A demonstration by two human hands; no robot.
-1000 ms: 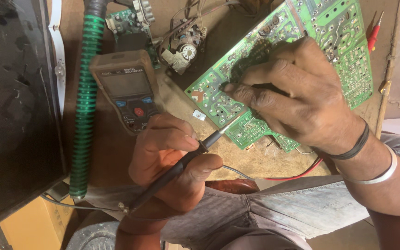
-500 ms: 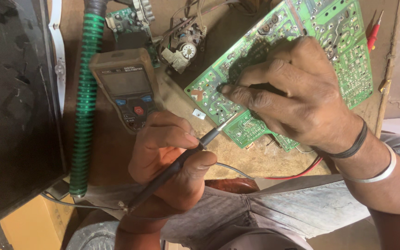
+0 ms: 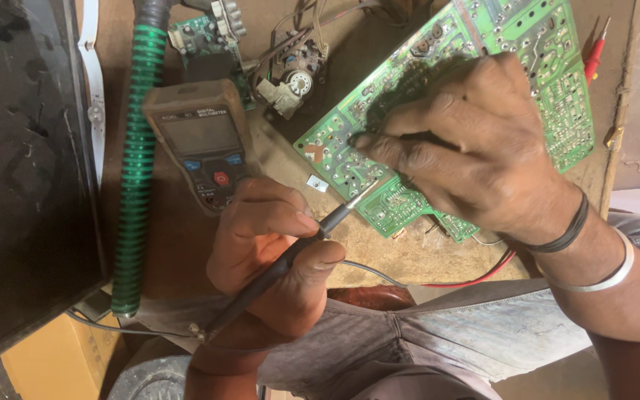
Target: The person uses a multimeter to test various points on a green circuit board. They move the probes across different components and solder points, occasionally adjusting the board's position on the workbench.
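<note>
The left hand (image 3: 275,252) grips a black test probe (image 3: 290,255) pen-fashion, its tip touching the solder side of the green circuit board (image 3: 550,67). The right hand (image 3: 468,141) pinches a second probe against the board, which lies tilted on the tabletop (image 3: 379,252). The multimeter (image 3: 201,148) lies beside it, display up for reading.

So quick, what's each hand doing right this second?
Left hand: closed, gripping a slim black test probe whose tip touches the green circuit board.
Right hand: closed on another dark probe, pressed against the same board.
</note>
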